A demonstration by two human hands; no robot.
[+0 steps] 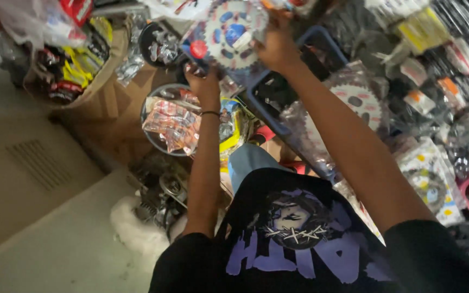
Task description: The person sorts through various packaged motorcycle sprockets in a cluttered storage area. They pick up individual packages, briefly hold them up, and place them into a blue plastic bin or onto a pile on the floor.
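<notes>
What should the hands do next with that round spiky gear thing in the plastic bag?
Probably lower it gently toward the blue crate. Both the left hand and right hand grip the packaged sprocket up high, over crowded piles of parts.

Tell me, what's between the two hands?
In the head view, the packaged sprocket spans the stretch: the left hand grips its lower left edge and the right hand its right edge. Nothing else shows between them.

held packet: clear bag, grey toothed disc, blue-red label, in both hands at top centre | red-white packets: round tub, centre left | yellow-black packets: cardboard box, upper left | second disc packet: clear wrap, right of blue crate | yellow-dotted white packet: far right
</notes>
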